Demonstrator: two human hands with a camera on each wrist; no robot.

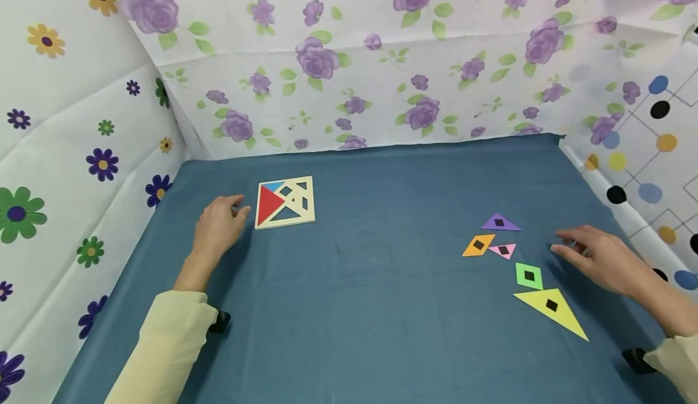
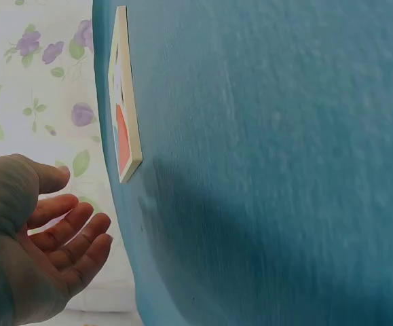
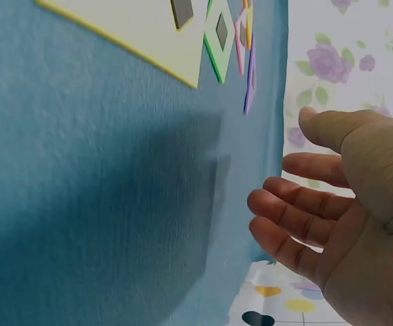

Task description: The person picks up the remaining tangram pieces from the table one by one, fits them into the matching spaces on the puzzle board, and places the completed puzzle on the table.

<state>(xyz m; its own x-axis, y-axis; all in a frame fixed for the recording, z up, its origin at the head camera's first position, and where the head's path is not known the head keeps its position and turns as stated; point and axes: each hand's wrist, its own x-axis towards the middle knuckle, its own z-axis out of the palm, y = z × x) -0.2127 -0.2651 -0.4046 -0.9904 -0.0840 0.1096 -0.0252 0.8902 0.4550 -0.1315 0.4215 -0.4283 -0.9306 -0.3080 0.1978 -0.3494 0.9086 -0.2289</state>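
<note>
A cream tangram board (image 1: 308,216) lies at the left, holding a red triangle (image 1: 268,205) and a blue piece (image 1: 272,186); its other cut-outs show bare. My left hand (image 1: 219,227) hovers just left of the board, fingers loosely bent and holding nothing. At the right lie a purple triangle (image 1: 509,225), an orange parallelogram (image 1: 485,240), a pink triangle (image 1: 510,250), a green square (image 1: 535,270) and a large yellow triangle (image 1: 567,314), each with a dark square on it. My right hand (image 1: 608,258) hangs to their right, relaxed, touching none of them.
Blue cloth (image 1: 371,307) covers the table between the board and the loose pieces. A curtain with purple roses (image 1: 327,101) rises behind the far edge. Patterned sheets hang at the left (image 1: 82,168) and right (image 1: 643,168). Dark wrist straps (image 1: 220,321) show at both cuffs.
</note>
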